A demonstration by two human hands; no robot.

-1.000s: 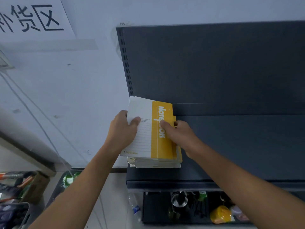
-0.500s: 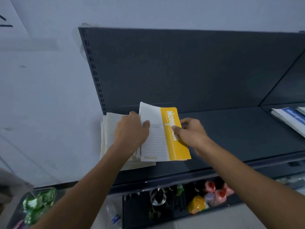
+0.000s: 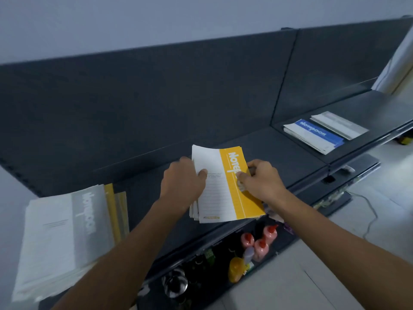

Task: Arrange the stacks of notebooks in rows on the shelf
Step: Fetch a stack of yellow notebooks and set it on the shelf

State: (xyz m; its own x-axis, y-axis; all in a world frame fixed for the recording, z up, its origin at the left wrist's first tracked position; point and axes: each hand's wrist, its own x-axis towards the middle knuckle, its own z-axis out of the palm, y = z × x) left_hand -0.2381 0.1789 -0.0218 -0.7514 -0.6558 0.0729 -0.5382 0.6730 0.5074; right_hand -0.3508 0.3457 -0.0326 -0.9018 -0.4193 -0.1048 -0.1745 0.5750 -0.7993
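Yellow notebook stack [image 3: 225, 189] sits near the middle of the dark shelf [image 3: 290, 157], close to its front edge, its top cover white with a yellow band down the right side. I cannot tell whether it lies flat on the board or is lifted just off it. The left hand [image 3: 183, 180] grips its 9 o'clock edge, thumb on the white cover and fingers curled round the side. The right hand [image 3: 261, 182] pinches the 3 o'clock edge, thumb pressed on the yellow band and fingers tucked behind.

At about 8 o'clock from it, well apart, a grey-covered notebook stack [image 3: 62, 238] lies at the shelf's left end, with yellow covers showing along its right side. At about 2 o'clock, on the next shelf section, a blue notebook stack [image 3: 315, 136] lies just beside a pale notebook stack [image 3: 339, 125]. At 6 o'clock, on a lower level, stand pink bottles [image 3: 259, 242] and a yellow bottle [image 3: 235, 268].
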